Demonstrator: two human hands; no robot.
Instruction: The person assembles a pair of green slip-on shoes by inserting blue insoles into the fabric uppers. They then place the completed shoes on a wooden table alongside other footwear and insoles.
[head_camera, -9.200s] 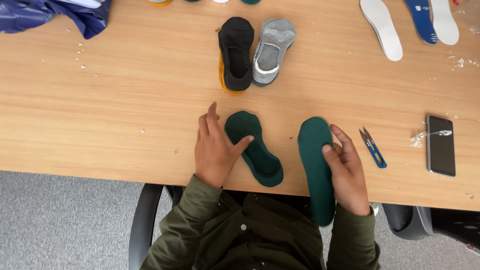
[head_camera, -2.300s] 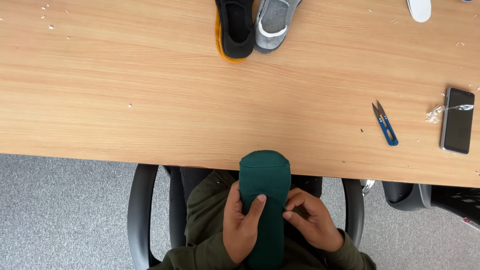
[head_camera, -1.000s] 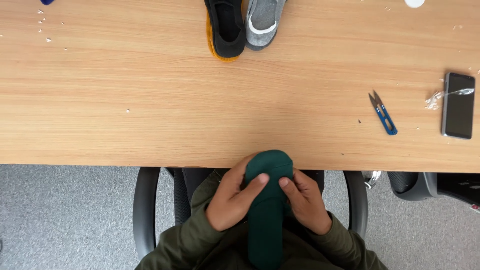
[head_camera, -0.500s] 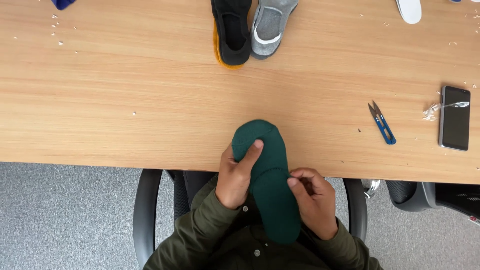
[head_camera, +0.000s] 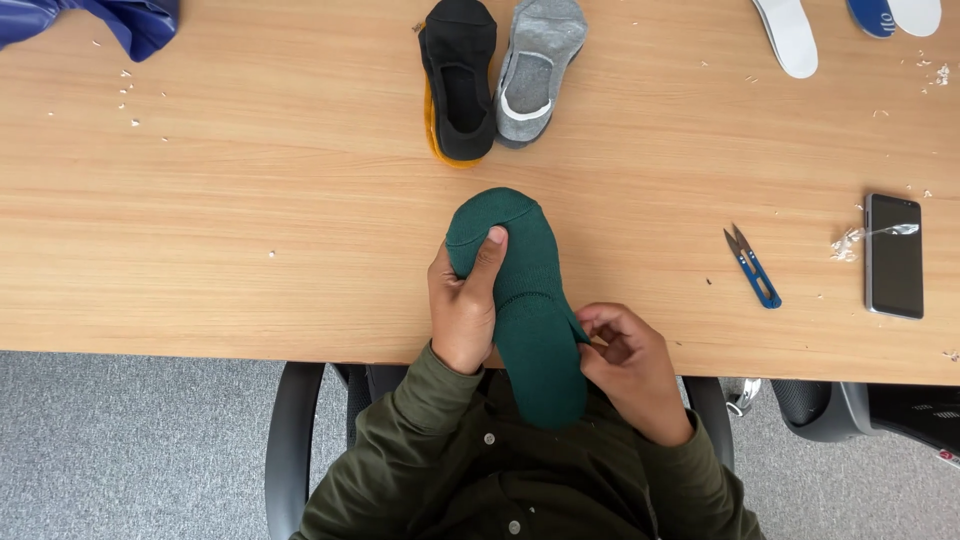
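Office-type workroom — wood desk (head_camera: 200, 200), swivel chair (head_camera: 300, 440), grey carpet (head_camera: 120, 450).

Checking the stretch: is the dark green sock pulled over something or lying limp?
Pulled over: the dark green sock holds a stiff, smooth foot shape.

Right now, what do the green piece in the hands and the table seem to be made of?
The green sock-covered piece, held by the left hand and right hand, looks like knitted fabric, matte, with fine ribbing and a seam at the toe; what is inside stays hidden. The table looks like light wood or wood-pattern laminate, smooth, with straight grain lines.
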